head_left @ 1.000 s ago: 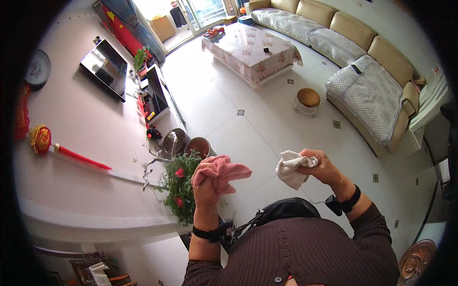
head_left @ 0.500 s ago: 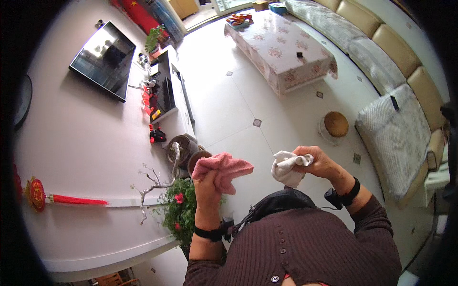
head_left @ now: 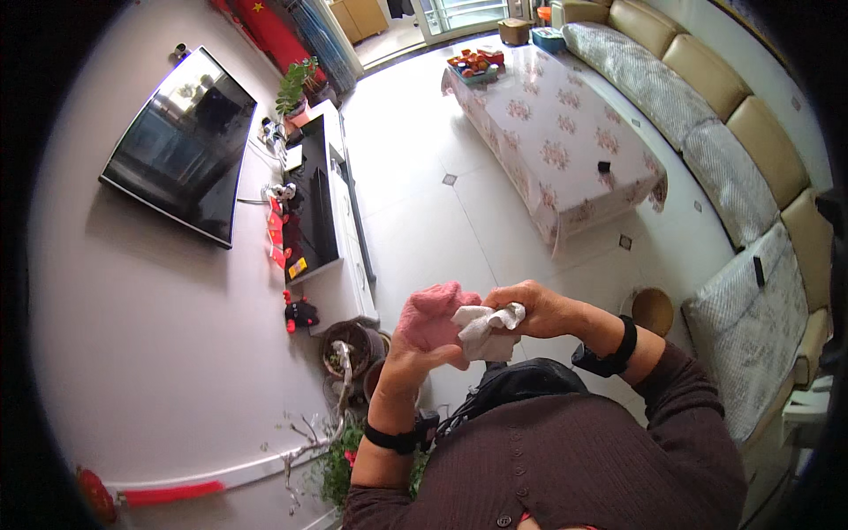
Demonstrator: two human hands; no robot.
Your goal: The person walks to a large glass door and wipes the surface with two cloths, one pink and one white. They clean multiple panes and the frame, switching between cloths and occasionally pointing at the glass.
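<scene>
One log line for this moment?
left hand: holds pink fuzzy cloth | right hand: grips crumpled white cloth | cloths touching

A dark television [head_left: 181, 146] is hanging on the pale wall above a low white cabinet [head_left: 340, 234]. A table under a flowered cloth [head_left: 552, 146] is standing on the tiled floor beside a long beige sofa [head_left: 724, 115], with potted plants [head_left: 349, 349] sitting near the cabinet's end.
</scene>
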